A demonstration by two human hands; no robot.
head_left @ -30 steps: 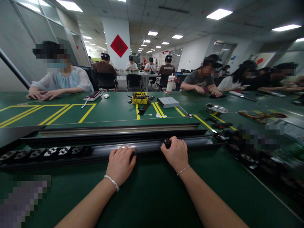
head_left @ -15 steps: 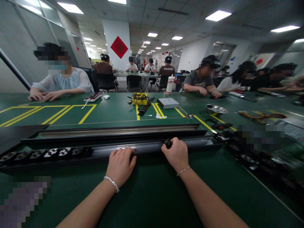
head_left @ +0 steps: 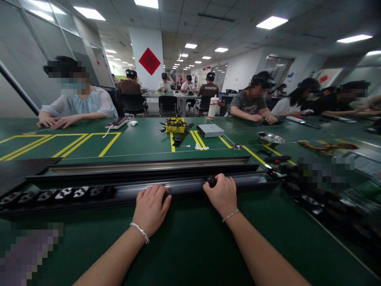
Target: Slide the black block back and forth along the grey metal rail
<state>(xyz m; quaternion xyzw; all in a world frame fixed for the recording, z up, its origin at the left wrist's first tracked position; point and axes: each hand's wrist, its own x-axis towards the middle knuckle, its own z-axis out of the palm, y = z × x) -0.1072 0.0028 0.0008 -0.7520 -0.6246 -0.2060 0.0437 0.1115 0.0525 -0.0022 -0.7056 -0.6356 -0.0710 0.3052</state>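
The near black rail [head_left: 184,189] lies on the green table [head_left: 196,246] right in front of the person, its long axis running left to right across the view, the right end slightly farther off and the left end reaching the picture's edge. The small black part [head_left: 211,181] sits above the rail's trough, right of its middle, with its dark round end showing upward; its own long axis is too hidden by fingers to tell.

The two hands are apart. The right hand [head_left: 222,194] is clamped on the small black part, thumb and fingers pinching it. The left hand [head_left: 151,208] lies over the rail's near edge, thumb spread to the right; whether it grips the rail, I cannot tell.

Compared with half a second ago, both hands and the part keep nearly the same place along the rail. At the far table, one person [head_left: 164,84] now has an arm raised beside the head.

Counted: six sockets [head_left: 63,193] with paler tops stand in a row at the rail's left end; one rear rail [head_left: 149,166] lies behind; farther back are one yellow box [head_left: 175,128] with cables, one silver box [head_left: 210,130], one metal bowl [head_left: 270,139] and one white bottle [head_left: 212,108].
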